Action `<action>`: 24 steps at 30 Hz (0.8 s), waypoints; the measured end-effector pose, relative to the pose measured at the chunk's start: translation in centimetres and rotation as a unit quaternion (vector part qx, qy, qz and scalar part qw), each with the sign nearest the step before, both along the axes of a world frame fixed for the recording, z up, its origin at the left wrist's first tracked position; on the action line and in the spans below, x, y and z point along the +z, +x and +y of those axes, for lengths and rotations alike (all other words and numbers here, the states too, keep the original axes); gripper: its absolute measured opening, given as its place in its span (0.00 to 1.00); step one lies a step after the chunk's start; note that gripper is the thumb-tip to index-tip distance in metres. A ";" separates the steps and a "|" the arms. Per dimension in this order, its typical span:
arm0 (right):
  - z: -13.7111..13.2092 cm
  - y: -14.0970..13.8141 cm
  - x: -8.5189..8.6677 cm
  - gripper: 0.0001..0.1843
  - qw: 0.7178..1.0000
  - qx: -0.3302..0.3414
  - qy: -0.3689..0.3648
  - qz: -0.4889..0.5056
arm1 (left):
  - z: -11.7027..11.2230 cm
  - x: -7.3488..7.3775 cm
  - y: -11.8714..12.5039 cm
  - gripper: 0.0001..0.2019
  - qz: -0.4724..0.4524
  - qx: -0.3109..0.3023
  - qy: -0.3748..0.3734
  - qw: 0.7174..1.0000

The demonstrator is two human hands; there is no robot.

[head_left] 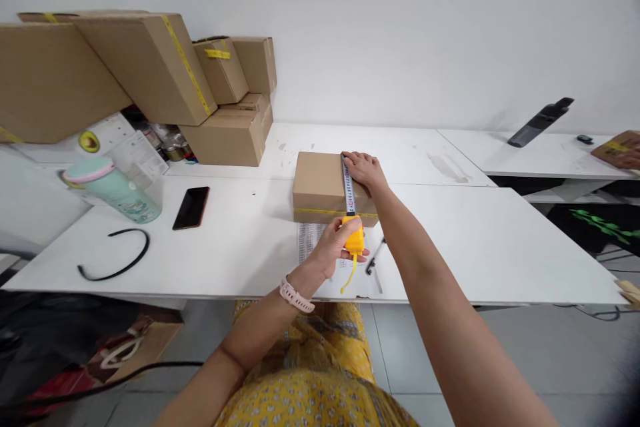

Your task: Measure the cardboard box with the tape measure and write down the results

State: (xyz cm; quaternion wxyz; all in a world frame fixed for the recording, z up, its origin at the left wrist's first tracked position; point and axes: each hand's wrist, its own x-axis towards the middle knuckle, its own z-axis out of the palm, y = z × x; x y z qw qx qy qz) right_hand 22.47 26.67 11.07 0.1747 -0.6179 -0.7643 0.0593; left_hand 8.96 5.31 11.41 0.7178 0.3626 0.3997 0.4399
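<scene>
A small cardboard box [320, 183] with a yellow tape band sits on the white table [240, 240]. My left hand [336, 247] grips a yellow tape measure [355, 239] at the box's near side. Its blade [349, 190] runs across the box top to the far edge. There my right hand [365, 169] presses the blade's end down with curled fingers. A printed paper sheet [313, 243] lies under the box's near edge, and a pen [375, 257] lies beside it.
A stack of cardboard boxes [150, 73] stands at the back left. A mint bottle [117, 190], a black phone [191, 207] and a black loop [117, 260] lie on the left. Another table [540, 153] at the right carries a dark tool [540, 121].
</scene>
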 end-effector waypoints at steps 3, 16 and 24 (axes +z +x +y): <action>-0.1 0.0 0.1 0.29 1.000 0.001 -0.001 -0.004 | -0.2 0.2 0.0 0.30 0.008 0.002 0.001 1.000; -0.4 0.1 0.3 0.29 1.000 0.011 0.006 0.000 | -0.2 0.3 0.0 0.31 0.002 0.009 -0.003 1.000; 0.3 1.2 0.6 0.29 0.972 -0.008 0.040 0.231 | -0.4 0.3 -0.7 0.30 0.008 -0.003 0.023 1.000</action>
